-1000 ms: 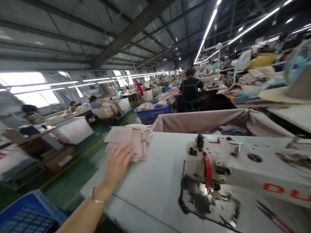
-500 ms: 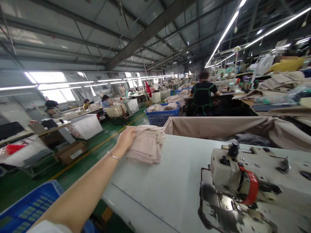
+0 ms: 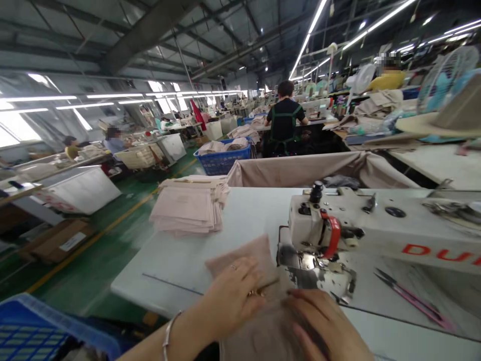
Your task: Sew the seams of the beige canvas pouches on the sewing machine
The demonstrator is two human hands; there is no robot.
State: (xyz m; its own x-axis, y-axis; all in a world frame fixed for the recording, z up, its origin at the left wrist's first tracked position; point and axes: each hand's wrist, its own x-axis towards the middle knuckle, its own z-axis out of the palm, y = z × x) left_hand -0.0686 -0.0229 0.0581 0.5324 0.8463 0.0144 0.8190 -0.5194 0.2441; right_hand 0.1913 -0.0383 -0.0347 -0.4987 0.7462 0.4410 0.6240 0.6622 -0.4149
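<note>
A beige fabric piece (image 3: 252,250) lies at the table's front edge, left of the sewing machine (image 3: 311,220), and its lower part hangs toward me. My left hand (image 3: 235,296), with rings and a bracelet, bends its fingers over the middle of the fabric and grips it. On the fabric's right side my right hand (image 3: 325,323) is closed, its fingers curled round the edge and slightly blurred. The machine's needle area sits just beyond both hands. A stack of beige fabric pieces (image 3: 186,205) rests at the table's far left corner, untouched.
Pink-handled thread snips (image 3: 413,301) lie on the table (image 3: 169,255) under the machine arm. A blue basket (image 3: 48,321) stands low at left. A cloth-lined bin (image 3: 285,168) adjoins the table's far edge. Another person (image 3: 285,118) sits beyond, facing away.
My left hand has left the stack and come back toward me onto a fabric piece. My right hand has come into view on that piece. The view has turned right.
</note>
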